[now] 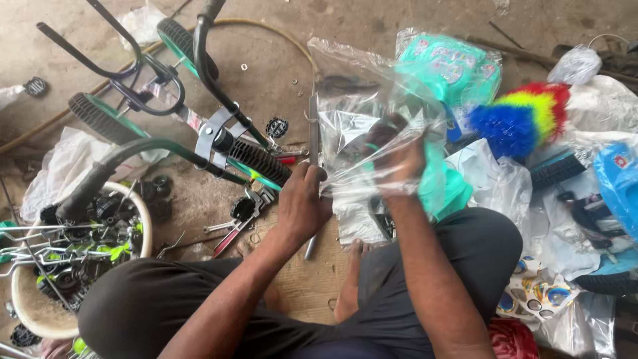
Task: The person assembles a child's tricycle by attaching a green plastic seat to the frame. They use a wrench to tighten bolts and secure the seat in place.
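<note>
My left hand [302, 203] grips the lower edge of a clear plastic bag [355, 100] held up in front of me. My right hand [399, 156] is pushed inside the same bag, its fingers closed around something dark with a bit of green that I cannot make out through the plastic. A long metal rod [314, 129] runs upright beside the bag's left edge, past my left hand. I sit on the floor, knees apart, over a piece of brown cardboard [306, 279].
A small bicycle frame with green-rimmed wheels [219, 133] lies to the left. A white basin [40, 312] of black parts and wire pieces sits at lower left. Turquoise plastic parts [448, 63], a rainbow tassel [522, 116] and more bagged items lie at right.
</note>
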